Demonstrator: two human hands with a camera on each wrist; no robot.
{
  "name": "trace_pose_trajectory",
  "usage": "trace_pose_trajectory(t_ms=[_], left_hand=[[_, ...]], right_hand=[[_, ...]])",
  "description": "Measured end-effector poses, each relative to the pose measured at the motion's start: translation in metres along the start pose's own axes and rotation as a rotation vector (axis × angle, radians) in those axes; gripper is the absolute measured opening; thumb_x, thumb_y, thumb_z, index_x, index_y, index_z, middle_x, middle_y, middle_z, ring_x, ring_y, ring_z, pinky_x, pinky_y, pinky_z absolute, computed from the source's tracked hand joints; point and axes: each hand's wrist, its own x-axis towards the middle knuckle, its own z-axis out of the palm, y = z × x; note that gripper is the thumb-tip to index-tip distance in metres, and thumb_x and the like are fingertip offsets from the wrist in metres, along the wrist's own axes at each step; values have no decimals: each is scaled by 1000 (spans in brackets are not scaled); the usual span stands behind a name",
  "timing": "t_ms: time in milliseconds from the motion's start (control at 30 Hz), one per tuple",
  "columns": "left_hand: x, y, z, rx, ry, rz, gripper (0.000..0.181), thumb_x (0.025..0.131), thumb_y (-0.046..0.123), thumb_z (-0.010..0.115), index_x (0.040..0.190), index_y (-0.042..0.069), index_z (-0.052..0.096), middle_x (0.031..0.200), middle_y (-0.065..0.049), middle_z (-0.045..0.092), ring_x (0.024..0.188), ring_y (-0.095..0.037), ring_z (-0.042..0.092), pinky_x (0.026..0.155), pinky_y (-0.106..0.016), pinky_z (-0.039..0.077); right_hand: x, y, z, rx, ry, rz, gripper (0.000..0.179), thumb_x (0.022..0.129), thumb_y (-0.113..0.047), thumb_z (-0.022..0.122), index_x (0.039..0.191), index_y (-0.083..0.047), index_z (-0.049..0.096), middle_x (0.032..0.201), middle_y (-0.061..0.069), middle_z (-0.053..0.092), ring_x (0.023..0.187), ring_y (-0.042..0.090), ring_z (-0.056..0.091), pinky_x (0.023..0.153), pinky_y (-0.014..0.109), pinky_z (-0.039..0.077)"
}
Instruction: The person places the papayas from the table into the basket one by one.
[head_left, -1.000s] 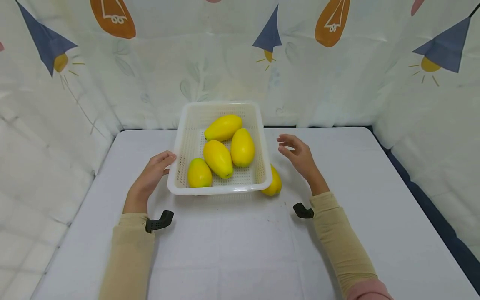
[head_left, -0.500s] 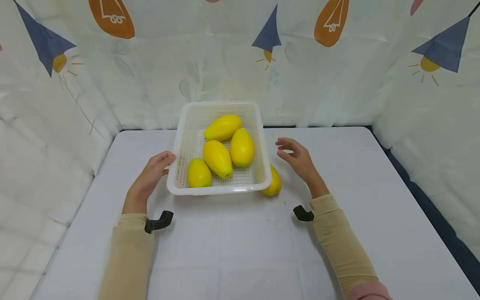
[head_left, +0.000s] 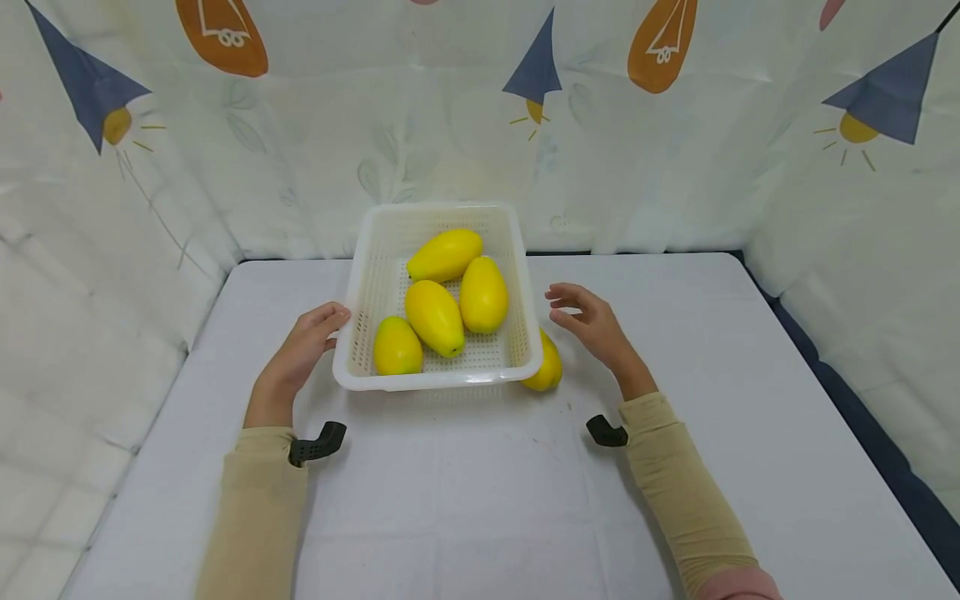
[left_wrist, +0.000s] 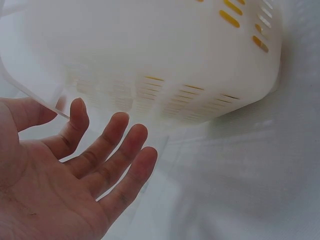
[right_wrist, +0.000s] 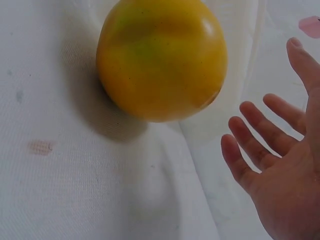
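Observation:
My left hand (head_left: pixel 302 343) pinches the left rim of a white perforated plastic basket (head_left: pixel 438 382) between thumb and index finger. In the left wrist view its other fingers (left_wrist: pixel 105 167) spread beneath the basket wall. Several yellow mangoes (head_left: pixel 435 318) lie in the basket. Another mango (head_left: pixel 550 367) rests on the table at the basket's front right corner, partly hidden by the rim. Above and right of that mango, my right hand (head_left: pixel 596 329) hovers with loosely bent fingers, holding nothing. The right wrist view shows this mango (right_wrist: pixel 162 60) apart from the fingers.
A white cloth covers the table (head_left: pixel 465 492). Behind it hangs a pale curtain (head_left: pixel 457 108) printed with lamps and bulbs, and similar curtains close in both sides. Black wrist mounts (head_left: pixel 318 444) sit on both sleeves.
My right hand has come slightly down and to the left, nearer the loose mango. The left hand, the basket and the mangoes stay in place.

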Motion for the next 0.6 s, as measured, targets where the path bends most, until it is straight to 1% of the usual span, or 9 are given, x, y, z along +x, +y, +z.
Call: trace_pose_trajectory(t_ms=[100, 267, 433, 600], left_hand=[[0, 0, 0, 0, -2, 1, 51, 102, 46, 39, 119, -1, 49, 124, 2, 51, 118, -10, 42, 105, -40, 36], [0, 0, 0, -3, -5, 0, 51, 102, 46, 39, 119, -1, 49, 123, 3, 52, 116, -7, 44, 102, -36, 37], [0, 0, 0, -9, -6, 8, 51, 102, 46, 39, 119, -1, 49, 122, 4, 52, 115, -6, 44, 102, -37, 37], [0, 1, 1, -7, -3, 7, 51, 102, 46, 39, 118, -1, 49, 122, 4, 52, 116, -7, 44, 103, -38, 36]], right_hand=[[0, 1, 0, 1, -38, 18, 45, 95, -13, 60, 138, -4, 47, 136, 19, 53, 125, 38, 50, 103, 51, 44], [-1, 4, -1, 5, -101, 23, 48, 95, -13, 61, 139, -5, 46, 138, 20, 51, 126, 41, 49, 104, 52, 43], [-2, 3, -1, 7, -149, 28, 50, 93, -14, 63, 139, -4, 45, 140, 20, 49, 128, 43, 47, 104, 54, 42], [-3, 3, 0, 0, -185, 24, 52, 92, -12, 64, 139, -2, 45, 141, 21, 48, 127, 44, 47, 104, 55, 41]])
